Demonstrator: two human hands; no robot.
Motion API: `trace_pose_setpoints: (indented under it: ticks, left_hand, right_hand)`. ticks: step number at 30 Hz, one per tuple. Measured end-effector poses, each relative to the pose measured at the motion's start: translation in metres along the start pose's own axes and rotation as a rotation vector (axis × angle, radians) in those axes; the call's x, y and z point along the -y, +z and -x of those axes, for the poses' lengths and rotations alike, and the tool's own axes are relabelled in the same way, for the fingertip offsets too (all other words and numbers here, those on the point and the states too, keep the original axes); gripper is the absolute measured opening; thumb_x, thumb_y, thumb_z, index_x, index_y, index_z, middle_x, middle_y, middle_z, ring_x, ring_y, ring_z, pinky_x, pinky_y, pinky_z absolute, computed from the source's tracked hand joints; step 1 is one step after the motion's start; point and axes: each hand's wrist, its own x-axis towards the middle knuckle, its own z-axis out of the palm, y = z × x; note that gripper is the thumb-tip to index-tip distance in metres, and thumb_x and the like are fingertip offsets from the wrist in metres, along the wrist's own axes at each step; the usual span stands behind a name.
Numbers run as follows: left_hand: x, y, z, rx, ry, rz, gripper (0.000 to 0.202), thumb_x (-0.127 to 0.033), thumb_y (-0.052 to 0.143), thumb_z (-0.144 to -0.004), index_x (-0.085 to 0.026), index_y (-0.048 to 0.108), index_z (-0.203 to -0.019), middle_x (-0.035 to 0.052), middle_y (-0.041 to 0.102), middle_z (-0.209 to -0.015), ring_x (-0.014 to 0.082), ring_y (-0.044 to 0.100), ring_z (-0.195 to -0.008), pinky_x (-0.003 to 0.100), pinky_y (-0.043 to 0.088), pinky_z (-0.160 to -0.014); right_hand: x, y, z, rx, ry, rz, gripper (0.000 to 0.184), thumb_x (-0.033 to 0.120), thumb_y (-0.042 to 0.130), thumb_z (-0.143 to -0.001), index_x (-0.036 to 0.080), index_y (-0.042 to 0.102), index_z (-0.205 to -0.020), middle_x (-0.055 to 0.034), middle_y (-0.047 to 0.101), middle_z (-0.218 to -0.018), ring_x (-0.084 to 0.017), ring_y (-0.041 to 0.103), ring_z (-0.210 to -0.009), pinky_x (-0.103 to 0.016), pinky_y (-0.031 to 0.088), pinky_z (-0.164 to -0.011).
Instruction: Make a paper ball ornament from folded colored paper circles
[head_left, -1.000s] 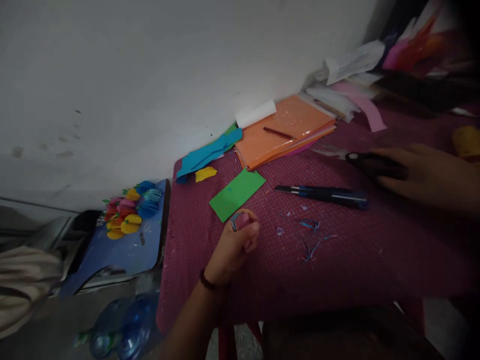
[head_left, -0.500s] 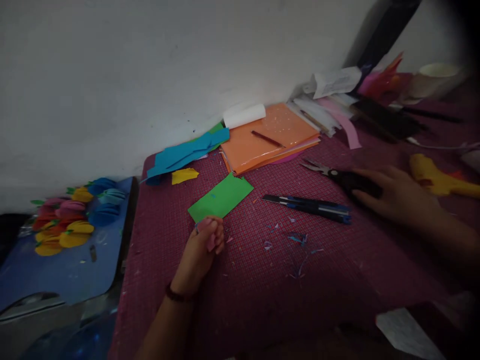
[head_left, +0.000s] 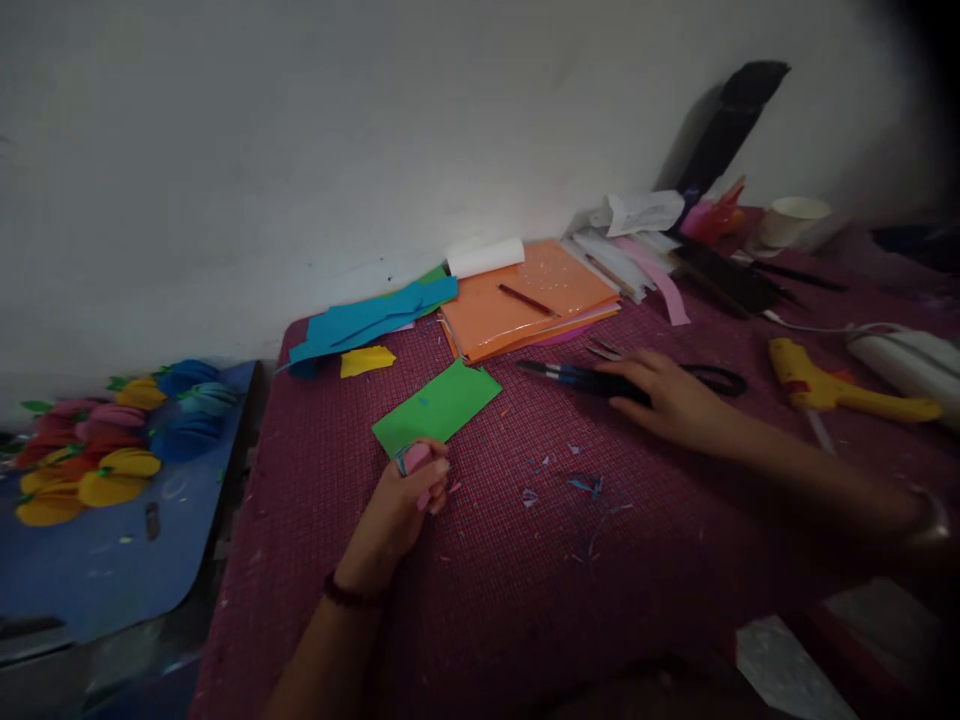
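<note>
My left hand is closed around small pink and bluish paper pieces, just beside the near corner of a green paper rectangle. My right hand grips a dark blue utility knife by its handle, the blade end pointing left; the fingers cover much of the handle. Right behind that hand lie scissors with black handles, partly hidden by the hand. Paper scraps are scattered on the table between my hands.
A red checked table carries blue paper strips, a yellow scrap, an orange sheet stack with a pencil, and a yellow glue gun. Colourful paper shapes rest on a blue board at left.
My right hand has left the scissors, moved left and taken hold of the utility knife, which has shifted away toward the wall. My left hand keeps its hold. The view has shifted slightly.
</note>
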Motion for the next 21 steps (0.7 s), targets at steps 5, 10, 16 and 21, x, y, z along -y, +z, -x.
trace_pose_setpoints:
  ticks: [5, 10, 16, 21]
  left_hand:
    - [-0.005, 0.004, 0.006, 0.025, -0.010, 0.116, 0.061, -0.025, 0.088, -0.056, -0.019, 0.059, -0.110, -0.0043, 0.054, -0.075, 0.0039, 0.041, -0.053, 0.014, 0.027, -0.041]
    - [-0.007, 0.011, 0.015, 0.009, -0.010, 0.200, 0.072, -0.016, 0.085, -0.059, -0.023, 0.053, -0.123, -0.0005, 0.060, -0.095, 0.0074, 0.055, -0.069, 0.016, 0.039, -0.052]
    - [0.013, 0.032, 0.029, 0.072, -0.005, -0.105, 0.075, -0.021, 0.082, -0.069, -0.027, 0.045, -0.133, -0.0031, 0.055, -0.090, 0.0071, 0.051, -0.059, 0.021, 0.046, -0.049]
    - [0.023, 0.054, 0.042, 0.178, -0.061, -0.189, 0.085, -0.017, 0.087, -0.062, -0.029, 0.044, -0.135, -0.0022, 0.056, -0.089, 0.0091, 0.052, -0.060, 0.023, 0.047, -0.051]
  right_hand:
    - [-0.037, -0.005, -0.075, -0.115, 0.191, 0.027, 0.040, 0.032, 0.056, -0.085, 0.016, 0.064, -0.121, -0.0149, 0.065, -0.112, -0.031, 0.060, -0.107, -0.050, 0.049, -0.096]
    - [-0.001, -0.005, -0.097, -0.155, 0.162, 0.007, 0.055, 0.035, 0.058, -0.087, 0.005, 0.057, -0.133, -0.0238, 0.056, -0.130, -0.034, 0.050, -0.125, -0.053, 0.036, -0.108]
    - [0.099, 0.002, -0.027, 0.231, 0.113, -0.822, 0.037, 0.045, 0.058, -0.091, 0.022, 0.059, -0.120, -0.0042, 0.065, -0.094, -0.015, 0.063, -0.081, -0.029, 0.052, -0.071]
    - [0.128, 0.016, 0.001, 0.406, 0.085, -1.107, 0.040, 0.039, 0.063, -0.091, 0.021, 0.054, -0.125, 0.0008, 0.059, -0.085, -0.011, 0.057, -0.073, -0.023, 0.047, -0.064]
